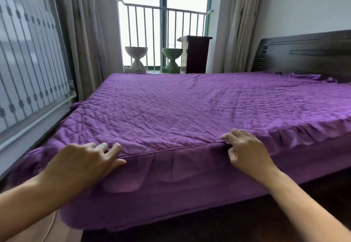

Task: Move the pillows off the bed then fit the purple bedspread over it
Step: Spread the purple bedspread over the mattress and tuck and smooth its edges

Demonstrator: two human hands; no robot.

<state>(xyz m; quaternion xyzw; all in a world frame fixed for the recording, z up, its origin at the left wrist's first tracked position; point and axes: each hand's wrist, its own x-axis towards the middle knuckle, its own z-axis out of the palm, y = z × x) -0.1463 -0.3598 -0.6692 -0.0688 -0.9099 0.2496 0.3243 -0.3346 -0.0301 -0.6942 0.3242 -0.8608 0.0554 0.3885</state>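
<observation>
Mostly the frame is filled by the purple bedspread (190, 108), which lies over the bed (281, 59) from the centre out to the right edge. Its quilted top sits fairly flat with light creases. Its frilled skirt hangs down the near side and round the near left corner. At the far right, the frill lies bunched on top, close against the dark wooden headboard (313, 51).

Along the left edge of the frame stands a pale panel (28, 61) patterned with grey bars, just beside the bed. In the upper middle a tall window (163, 4) with a dark green frame shows bright daylight and a metal railing (163, 23). Beige curtains (83, 23) hang on either side of it.

Both hands hold the bedspread at the near edge, along the piped seam where the top meets the skirt. The left hand (89, 160), at the lower left, has its fingers laid on top of the seam and its thumb beneath, pinching it. The right hand (247, 152), lower right of centre, curls its fingers over the seam with the thumb on the skirt below. The seam runs taut between them. Bare forearms come in from the two bottom corners.

A dark cabinet (196, 55) stands before the window's right side. Left of it, a green stool (171, 59) and a white stool (136, 59) stand by the glass.
</observation>
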